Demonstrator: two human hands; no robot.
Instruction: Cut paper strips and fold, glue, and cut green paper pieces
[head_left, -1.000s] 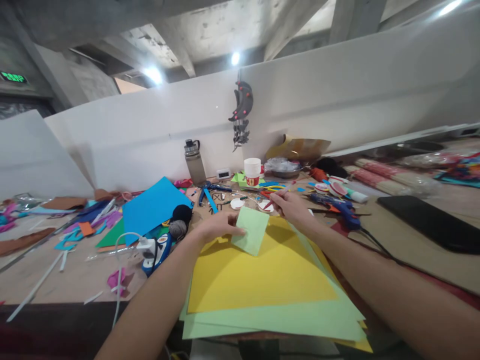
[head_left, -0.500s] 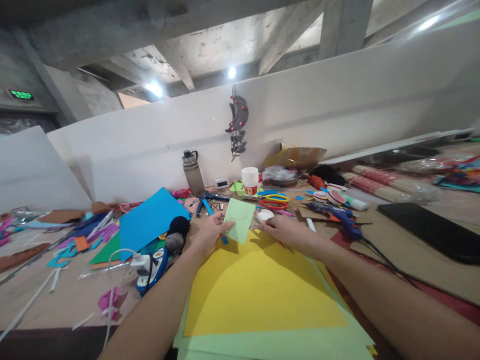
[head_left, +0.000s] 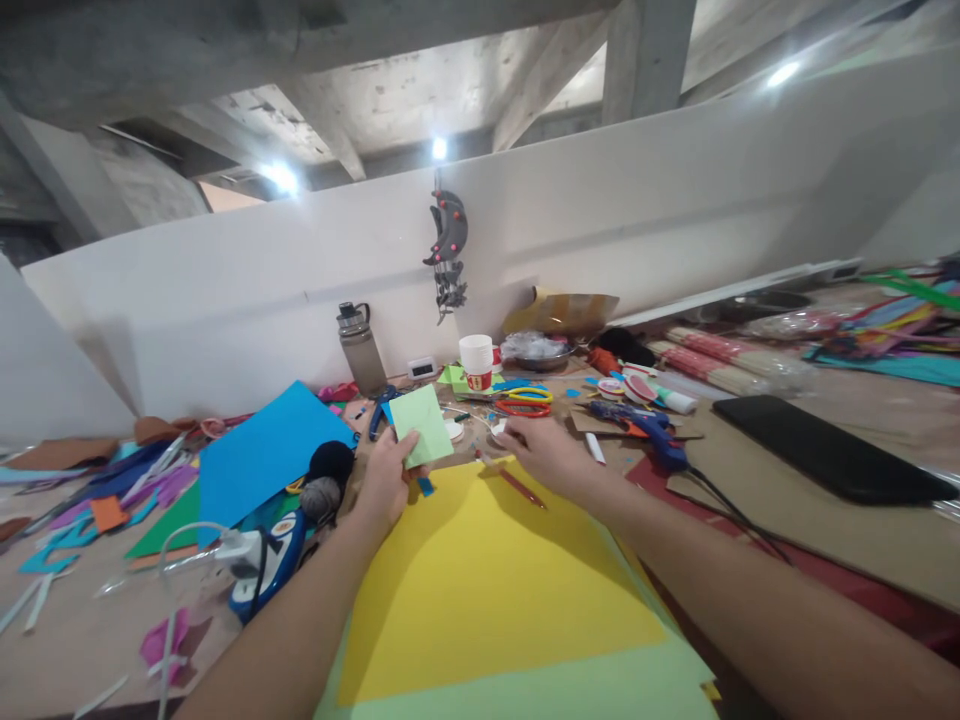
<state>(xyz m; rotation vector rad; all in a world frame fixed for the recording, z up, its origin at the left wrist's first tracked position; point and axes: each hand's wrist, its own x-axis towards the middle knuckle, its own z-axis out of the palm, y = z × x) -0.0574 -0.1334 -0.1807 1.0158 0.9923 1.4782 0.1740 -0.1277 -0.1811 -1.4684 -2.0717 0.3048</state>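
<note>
Between the thumb and fingers of my left hand [head_left: 390,475] is a small light green paper piece [head_left: 423,426], raised and tilted above the table. My right hand [head_left: 544,450] has its fingers bent together at a small white round piece [head_left: 498,428], partly covered by the fingertips. Below that hand a reddish-brown pen [head_left: 516,483] lies on a large yellow sheet [head_left: 495,590]. Under the yellow sheet are larger light green sheets [head_left: 600,680]. Another white disc [head_left: 454,431] lies just right of the green piece. A small blue scrap [head_left: 426,487] sits under my left hand.
Scissors [head_left: 525,401], white paper cups [head_left: 476,355] and a bottle [head_left: 361,350] stand or lie behind my hands. To the right are a blue glue gun [head_left: 652,435] and a black slab [head_left: 825,450]. Blue card [head_left: 270,455] and a corded device [head_left: 274,565] are left.
My left hand has drawn the green paper left, uncovering a white disc. My right hand has closed in over the white round piece, and the pen now shows below it. The view has turned right.
</note>
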